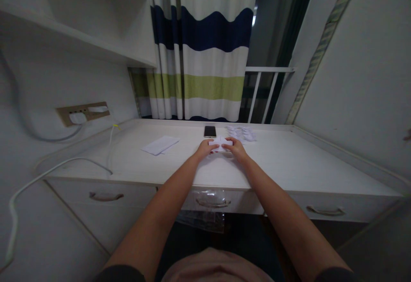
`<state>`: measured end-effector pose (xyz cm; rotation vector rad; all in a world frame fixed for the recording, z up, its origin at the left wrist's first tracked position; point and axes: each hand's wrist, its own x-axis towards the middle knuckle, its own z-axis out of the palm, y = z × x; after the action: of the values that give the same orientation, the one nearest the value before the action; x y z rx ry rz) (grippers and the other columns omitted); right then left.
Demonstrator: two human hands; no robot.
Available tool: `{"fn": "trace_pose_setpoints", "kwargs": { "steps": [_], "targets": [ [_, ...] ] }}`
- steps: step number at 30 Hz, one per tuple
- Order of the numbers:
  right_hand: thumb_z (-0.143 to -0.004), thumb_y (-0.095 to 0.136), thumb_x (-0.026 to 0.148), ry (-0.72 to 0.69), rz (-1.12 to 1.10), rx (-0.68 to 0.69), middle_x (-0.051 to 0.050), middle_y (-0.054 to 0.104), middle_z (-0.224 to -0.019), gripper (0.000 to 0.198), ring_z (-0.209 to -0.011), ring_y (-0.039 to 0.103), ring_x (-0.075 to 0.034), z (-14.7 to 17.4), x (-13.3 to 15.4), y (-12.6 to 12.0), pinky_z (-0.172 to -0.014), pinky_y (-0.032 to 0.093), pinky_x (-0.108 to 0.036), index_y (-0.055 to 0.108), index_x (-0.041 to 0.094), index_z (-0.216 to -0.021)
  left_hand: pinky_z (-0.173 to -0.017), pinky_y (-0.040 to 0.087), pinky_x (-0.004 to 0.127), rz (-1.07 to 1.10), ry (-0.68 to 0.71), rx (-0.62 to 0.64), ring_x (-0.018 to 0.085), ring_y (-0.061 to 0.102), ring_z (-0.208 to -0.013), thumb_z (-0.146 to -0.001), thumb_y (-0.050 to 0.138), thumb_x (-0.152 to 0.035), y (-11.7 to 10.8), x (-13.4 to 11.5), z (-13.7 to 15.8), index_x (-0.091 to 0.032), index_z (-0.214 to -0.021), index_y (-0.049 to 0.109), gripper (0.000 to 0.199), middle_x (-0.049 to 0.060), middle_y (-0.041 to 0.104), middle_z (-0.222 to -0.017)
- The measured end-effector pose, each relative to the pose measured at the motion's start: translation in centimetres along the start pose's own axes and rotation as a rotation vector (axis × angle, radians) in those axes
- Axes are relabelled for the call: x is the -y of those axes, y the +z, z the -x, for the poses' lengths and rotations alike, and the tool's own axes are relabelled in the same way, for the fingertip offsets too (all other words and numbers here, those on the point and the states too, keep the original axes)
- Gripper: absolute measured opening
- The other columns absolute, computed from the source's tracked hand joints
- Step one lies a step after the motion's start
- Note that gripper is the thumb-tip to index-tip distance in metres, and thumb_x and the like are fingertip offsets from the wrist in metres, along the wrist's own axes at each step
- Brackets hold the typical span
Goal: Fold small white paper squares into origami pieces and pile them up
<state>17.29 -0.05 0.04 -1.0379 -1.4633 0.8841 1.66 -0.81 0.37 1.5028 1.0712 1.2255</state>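
Both my hands hold one small folded sheet of white paper (220, 141) above the middle of the desk. My left hand (205, 148) pinches its left side, thumb on the near face. On the right side my right hand (236, 147) grips it the same way. A crease shows at the paper's centre; its underside is hidden. Just behind lies a dark-screened phone (209, 131). To the right of the phone is a cluster of folded white paper pieces (242, 133). A stack of flat white paper sheets (159, 145) rests on the desk to the left.
The white desk (289, 166) has drawers with handles along its front, and clear plastic (205, 220) hangs below the middle one. A white cable (73, 160) crosses the left end near a wall socket (83, 113). A striped curtain (215, 59) hangs behind, with a shelf (96, 38) overhead left.
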Motion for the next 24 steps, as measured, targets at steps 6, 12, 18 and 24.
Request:
{"fn": "trace_pose_setpoints", "kwargs": {
  "steps": [6, 12, 18, 24],
  "targets": [
    [-0.049, 0.069, 0.027, -0.021, -0.011, -0.036, 0.001, 0.060, -0.068, 0.032, -0.064, 0.056, -0.015, -0.31, -0.52, 0.06, -0.063, 0.046, -0.030, 0.060, 0.019, -0.079, -0.047, 0.039, 0.019, -0.016, -0.013, 0.001, 0.011, 0.057, -0.052, -0.065, 0.065, -0.019, -0.01, -0.22, 0.11, -0.010, -0.079, 0.062, 0.016, 0.003, 0.062, -0.060],
    [-0.056, 0.064, 0.029, 0.037, -0.168, -0.020, 0.002, 0.059, -0.064, 0.030, -0.062, 0.058, -0.015, -0.42, -0.68, -0.07, -0.062, 0.050, -0.031, 0.056, 0.020, -0.084, -0.047, 0.040, 0.018, 0.055, -0.038, -0.078, 0.011, 0.059, -0.054, -0.072, 0.058, -0.019, -0.15, -0.32, -0.02, -0.010, -0.085, 0.062, 0.017, 0.005, 0.066, -0.069],
    [-0.058, 0.056, 0.022, 0.039, -0.203, -0.078, 0.003, 0.056, -0.064, 0.028, -0.059, 0.059, -0.013, -0.60, -0.89, -0.05, -0.061, 0.052, -0.030, 0.054, 0.021, -0.087, -0.046, 0.041, 0.017, 0.106, -0.049, -0.135, 0.009, 0.059, -0.052, -0.074, 0.050, -0.015, -0.18, -0.33, -0.21, -0.011, -0.094, 0.059, 0.022, 0.005, 0.065, -0.076],
    [-0.058, 0.050, 0.020, 0.034, -0.202, -0.097, 0.004, 0.056, -0.064, 0.031, -0.058, 0.060, -0.014, -0.50, -0.74, -0.06, -0.057, 0.052, -0.029, 0.051, 0.023, -0.089, -0.047, 0.042, 0.016, 0.121, -0.002, -0.172, 0.008, 0.059, -0.052, -0.072, 0.046, -0.009, -0.23, -0.38, -0.14, -0.021, -0.113, 0.047, 0.042, -0.002, 0.061, -0.069]
  ]
}}
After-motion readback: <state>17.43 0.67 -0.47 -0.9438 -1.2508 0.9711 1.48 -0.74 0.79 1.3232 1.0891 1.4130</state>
